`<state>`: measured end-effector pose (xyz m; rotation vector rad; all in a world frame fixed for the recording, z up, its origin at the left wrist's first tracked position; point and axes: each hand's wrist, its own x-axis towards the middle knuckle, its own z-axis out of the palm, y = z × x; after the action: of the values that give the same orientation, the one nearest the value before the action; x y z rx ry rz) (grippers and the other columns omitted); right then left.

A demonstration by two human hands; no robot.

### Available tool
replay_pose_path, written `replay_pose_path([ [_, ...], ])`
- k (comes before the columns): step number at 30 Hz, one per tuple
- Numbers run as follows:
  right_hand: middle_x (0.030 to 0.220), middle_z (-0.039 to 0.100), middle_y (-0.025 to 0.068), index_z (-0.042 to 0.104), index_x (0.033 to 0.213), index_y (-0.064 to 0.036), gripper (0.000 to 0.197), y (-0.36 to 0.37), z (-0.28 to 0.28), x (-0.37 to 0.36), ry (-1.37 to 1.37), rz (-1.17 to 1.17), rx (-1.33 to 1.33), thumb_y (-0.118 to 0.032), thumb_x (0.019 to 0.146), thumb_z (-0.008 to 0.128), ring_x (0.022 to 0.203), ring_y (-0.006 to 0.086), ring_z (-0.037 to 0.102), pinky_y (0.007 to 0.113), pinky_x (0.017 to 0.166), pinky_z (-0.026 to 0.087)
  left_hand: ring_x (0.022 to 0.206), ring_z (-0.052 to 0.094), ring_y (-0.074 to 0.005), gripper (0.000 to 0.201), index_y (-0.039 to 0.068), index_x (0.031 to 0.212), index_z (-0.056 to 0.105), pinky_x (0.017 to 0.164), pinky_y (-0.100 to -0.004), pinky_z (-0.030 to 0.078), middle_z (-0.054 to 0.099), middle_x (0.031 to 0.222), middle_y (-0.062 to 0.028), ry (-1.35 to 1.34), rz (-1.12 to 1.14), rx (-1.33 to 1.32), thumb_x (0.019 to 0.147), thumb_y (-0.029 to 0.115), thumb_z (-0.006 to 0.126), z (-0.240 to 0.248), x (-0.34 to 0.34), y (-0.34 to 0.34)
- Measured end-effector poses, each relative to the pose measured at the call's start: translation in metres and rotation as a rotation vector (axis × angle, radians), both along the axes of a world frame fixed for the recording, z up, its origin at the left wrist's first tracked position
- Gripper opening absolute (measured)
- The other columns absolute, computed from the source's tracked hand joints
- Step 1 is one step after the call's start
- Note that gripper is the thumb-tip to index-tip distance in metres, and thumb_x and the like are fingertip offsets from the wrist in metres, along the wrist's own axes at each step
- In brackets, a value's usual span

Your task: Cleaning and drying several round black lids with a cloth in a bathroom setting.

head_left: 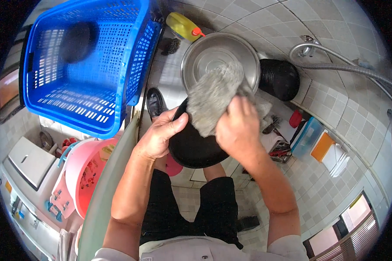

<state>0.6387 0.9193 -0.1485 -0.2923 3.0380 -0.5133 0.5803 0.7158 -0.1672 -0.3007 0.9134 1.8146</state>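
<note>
My left hand (159, 132) grips the left rim of a black round plate (191, 150), thumb on its upper face and the other fingers mostly hidden. The plate is held above my knees, tilted. In my right hand (239, 126) is a bunched grey cloth (217, 95), fingers closed on it. The cloth lies against the plate and covers much of its far right part. Just beyond stands a wide metal basin (188, 52), partly hidden behind the cloth; what it holds is hard to make out.
Far left, a blue plastic basket (122, 100) contains a round black item (78, 42). A yellow jug with a red cap (183, 27) stands behind the basin. Stacked black dishware (279, 80) lies right of it, below a metal shower hose (335, 67). A pink basin (80, 174) is left.
</note>
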Motion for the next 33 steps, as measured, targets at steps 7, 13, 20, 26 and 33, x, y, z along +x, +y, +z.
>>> replay_pose_path([
  [7, 0.087, 0.059, 0.0189, 0.063, 0.071, 0.0025, 0.019, 0.018, -0.001, 0.033, -0.427, -0.192, 0.177, -0.016, 0.072, 0.062, 0.074, 0.0345, 0.062, 0.043, 0.070, 0.053, 0.112, 0.059, -0.0212, 0.057, -0.003, 0.132, 0.051, 0.099, -0.0341, 0.044, 0.060, 0.126, -0.0126, 0.005, 0.202, -0.026, 0.090, 0.032, 0.065, -0.009, 0.003, -0.011],
  [13, 0.090, 0.060, 0.0213, 0.065, 0.080, 0.0008, 0.022, -0.015, 0.005, 0.039, -0.759, -0.066, -0.304, -0.020, 0.075, 0.060, 0.079, 0.0372, 0.063, 0.047, 0.074, 0.052, 0.112, 0.059, -0.0222, 0.053, -0.002, 0.133, 0.050, 0.098, -0.0353, 0.045, 0.060, 0.126, -0.0131, 0.025, 0.371, -0.036, 0.092, 0.030, 0.061, -0.017, 0.006, 0.003],
  [20, 0.099, 0.059, 0.0195, 0.064, 0.097, 0.0005, 0.023, -0.030, -0.007, 0.052, -0.585, -0.053, -0.475, -0.010, 0.076, 0.062, 0.088, 0.0374, 0.063, 0.046, 0.079, 0.053, 0.113, 0.059, -0.0237, 0.049, -0.001, 0.133, 0.050, 0.098, -0.0371, 0.045, 0.058, 0.128, -0.0135, 0.074, 0.439, -0.084, 0.095, 0.030, 0.057, -0.020, 0.004, 0.007],
  [26, 0.097, 0.055, 0.0202, 0.057, 0.093, 0.0030, 0.021, 0.010, -0.015, 0.026, -0.413, -0.350, -0.054, -0.008, 0.075, 0.060, 0.088, 0.0378, 0.061, 0.045, 0.076, 0.052, 0.110, 0.060, -0.0191, 0.045, -0.001, 0.128, 0.056, 0.097, -0.0335, 0.045, 0.064, 0.121, -0.0100, -0.001, 0.297, -0.107, 0.095, 0.029, 0.058, -0.020, 0.008, -0.007],
  [33, 0.091, 0.051, 0.0106, 0.057, 0.086, -0.0025, 0.013, -0.013, -0.018, -0.003, 0.015, 0.081, -0.154, -0.013, 0.078, 0.056, 0.084, 0.0272, 0.054, 0.040, 0.068, 0.046, 0.103, 0.059, -0.0126, 0.045, -0.001, 0.127, 0.057, 0.095, -0.0273, 0.043, 0.065, 0.114, -0.0058, -0.016, 0.031, -0.119, 0.094, 0.030, 0.062, -0.018, 0.005, 0.008],
])
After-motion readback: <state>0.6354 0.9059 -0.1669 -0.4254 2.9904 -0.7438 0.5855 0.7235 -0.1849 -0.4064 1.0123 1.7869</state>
